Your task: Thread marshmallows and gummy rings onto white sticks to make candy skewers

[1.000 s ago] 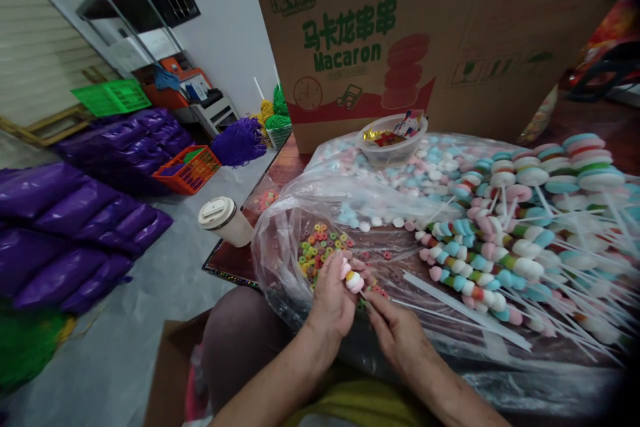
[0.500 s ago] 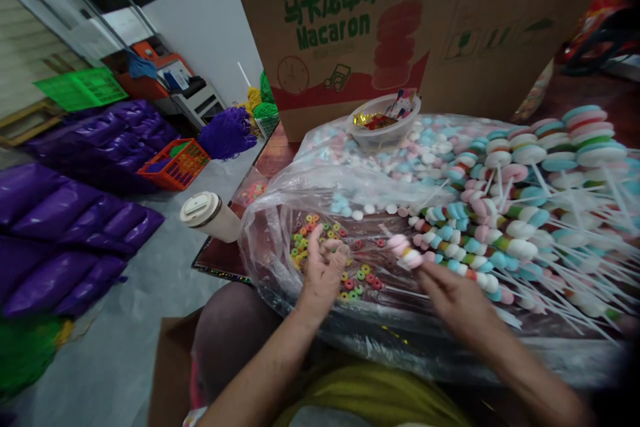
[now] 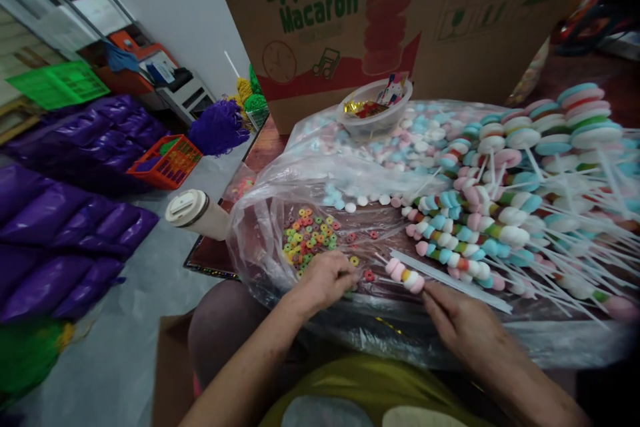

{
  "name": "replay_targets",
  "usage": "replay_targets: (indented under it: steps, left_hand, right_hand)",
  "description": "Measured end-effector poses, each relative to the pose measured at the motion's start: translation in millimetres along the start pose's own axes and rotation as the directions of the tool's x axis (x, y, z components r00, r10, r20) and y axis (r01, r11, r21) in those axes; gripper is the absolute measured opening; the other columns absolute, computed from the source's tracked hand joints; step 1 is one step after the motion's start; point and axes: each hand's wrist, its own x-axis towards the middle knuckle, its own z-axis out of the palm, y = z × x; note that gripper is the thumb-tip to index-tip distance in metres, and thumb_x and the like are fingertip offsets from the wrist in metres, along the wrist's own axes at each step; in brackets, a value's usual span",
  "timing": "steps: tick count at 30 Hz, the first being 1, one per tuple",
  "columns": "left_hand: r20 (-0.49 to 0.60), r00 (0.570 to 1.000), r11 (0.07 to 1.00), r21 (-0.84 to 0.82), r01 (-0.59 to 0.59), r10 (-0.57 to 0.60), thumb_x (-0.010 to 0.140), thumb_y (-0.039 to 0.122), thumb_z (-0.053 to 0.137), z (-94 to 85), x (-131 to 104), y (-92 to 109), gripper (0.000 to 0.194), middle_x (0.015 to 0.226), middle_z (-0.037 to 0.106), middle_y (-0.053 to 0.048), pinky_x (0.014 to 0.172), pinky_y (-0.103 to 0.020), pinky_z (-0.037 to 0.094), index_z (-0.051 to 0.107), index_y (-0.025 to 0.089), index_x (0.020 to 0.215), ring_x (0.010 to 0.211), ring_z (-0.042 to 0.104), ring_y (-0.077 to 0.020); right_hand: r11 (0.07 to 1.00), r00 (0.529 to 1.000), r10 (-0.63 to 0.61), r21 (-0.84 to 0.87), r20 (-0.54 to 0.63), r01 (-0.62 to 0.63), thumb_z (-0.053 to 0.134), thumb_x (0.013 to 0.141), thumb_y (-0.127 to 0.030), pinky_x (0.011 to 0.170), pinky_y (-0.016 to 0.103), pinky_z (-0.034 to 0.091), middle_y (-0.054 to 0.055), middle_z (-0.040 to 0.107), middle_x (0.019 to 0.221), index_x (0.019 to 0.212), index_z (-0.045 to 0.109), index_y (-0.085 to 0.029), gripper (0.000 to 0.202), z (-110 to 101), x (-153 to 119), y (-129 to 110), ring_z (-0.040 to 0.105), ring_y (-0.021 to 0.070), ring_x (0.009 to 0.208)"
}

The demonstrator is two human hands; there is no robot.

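Our left hand [image 3: 327, 278] has curled over cereal rings [image 3: 306, 239] near the worktop's [image 3: 213, 253] front-left corner, its hold unclear, while our right hand [image 3: 460, 313] pinches the marshmallow skewer [image 3: 397, 270] beside them, best kept steady.

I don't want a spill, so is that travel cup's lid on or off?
On: the cup has its pale lid seated over the top.

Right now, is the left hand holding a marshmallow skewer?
No, the right hand holds the marshmallow skewer, while the left hand is beside cereal rings.
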Motion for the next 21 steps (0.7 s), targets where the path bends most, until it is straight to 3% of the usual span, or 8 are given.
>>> replay_targets:
  steps: [4, 8, 11, 13, 15, 18, 21]
  left_hand:
    - [-0.088, 0.982, 0.977, 0.121, 0.175, -0.165, 0.074, 0.023, 0.05, -1.4, 12, 3, 0.018, 0.074, 0.06, -0.003, 0.063, -0.024, 0.039, 0.067, 0.023, 0.077, 0.07, 0.054, -0.0161]
    - [-0.085, 0.99, 0.977, 0.17, 0.128, -0.114, 0.071, 0.023, 0.051, 10.9, 21, 9, 0.015, 0.074, 0.059, -0.004, 0.063, -0.026, 0.039, 0.066, 0.021, 0.068, 0.069, 0.053, -0.0167]
    - [-0.162, 0.962, 0.974, -0.099, 0.205, -0.219, 0.07, 0.022, 0.051, 16.4, 22, 8, 0.013, 0.068, 0.06, -0.003, 0.058, -0.025, 0.039, 0.064, 0.018, 0.068, 0.062, 0.053, -0.0146]
    - [-0.165, 0.921, 0.89, -0.363, 0.277, -0.354, 0.069, 0.024, 0.052, 16.7, 22, 10, 0.012, 0.061, 0.059, -0.001, 0.052, -0.023, 0.038, 0.062, 0.017, 0.069, 0.054, 0.051, -0.0122]
    - [-0.167, 0.895, 0.799, -0.537, 0.27, -0.414, 0.068, 0.024, 0.052, 15.4, 22, 14, 0.012, 0.058, 0.059, 0.0, 0.049, -0.021, 0.038, 0.061, 0.016, 0.068, 0.05, 0.049, -0.0105]
    - [-0.22, 0.879, 0.76, -0.614, 0.212, -0.423, 0.064, 0.022, 0.054, 12.9, 22, 24, 0.009, 0.058, 0.059, 0.001, 0.05, -0.02, 0.038, 0.061, 0.016, 0.065, 0.051, 0.05, -0.0095]
    - [-0.187, 0.85, 0.687, -0.683, 0.248, -0.493, 0.062, 0.022, 0.056, 12.5, 22, 29, 0.008, 0.055, 0.059, 0.001, 0.048, -0.02, 0.038, 0.061, 0.015, 0.064, 0.048, 0.05, -0.0097]
  right_hand:
    - [0.999, 0.999, -0.035, -0.029, -0.009, 0.035, 0.034, 0.082, -0.027, 0.051, 0.024, 0.036, 0.002, 0.065, 0.067, 0.077, 0.058, -0.022, 0.025, 5, 6, -5, 0.059, 0.0155, 0.059]
    - [0.997, 0.999, -0.024, -0.078, 0.047, 0.028, 0.033, 0.083, -0.026, 0.05, 0.024, 0.034, 0.003, 0.064, 0.064, 0.077, 0.058, -0.022, 0.026, 8, 3, -3, 0.059, 0.0155, 0.057]
    - [0.992, 0.999, 0.032, -0.123, 0.003, -0.031, 0.032, 0.084, -0.027, 0.051, 0.025, 0.034, 0.004, 0.065, 0.066, 0.079, 0.058, -0.022, 0.027, 3, -2, -3, 0.059, 0.0157, 0.057]
    - [0.992, 1.0, 0.016, -0.128, -0.016, -0.018, 0.032, 0.084, -0.029, 0.052, 0.025, 0.035, 0.004, 0.066, 0.069, 0.08, 0.057, -0.022, 0.027, -1, -3, -8, 0.059, 0.0157, 0.058]
    - [0.986, 1.0, 0.0, -0.166, 0.007, 0.001, 0.032, 0.084, -0.028, 0.051, 0.025, 0.034, 0.003, 0.066, 0.069, 0.079, 0.057, -0.023, 0.026, -3, 0, -17, 0.06, 0.0159, 0.058]
    - [0.963, 0.999, 0.046, -0.266, 0.0, -0.044, 0.035, 0.082, -0.023, 0.047, 0.026, 0.03, 0.004, 0.065, 0.067, 0.079, 0.058, -0.022, 0.023, -4, 4, -29, 0.059, 0.0173, 0.056]
    - [0.957, 0.999, 0.044, -0.288, -0.009, -0.044, 0.036, 0.081, -0.022, 0.045, 0.026, 0.027, 0.004, 0.065, 0.068, 0.079, 0.058, -0.022, 0.022, -5, 3, -32, 0.059, 0.0168, 0.054]
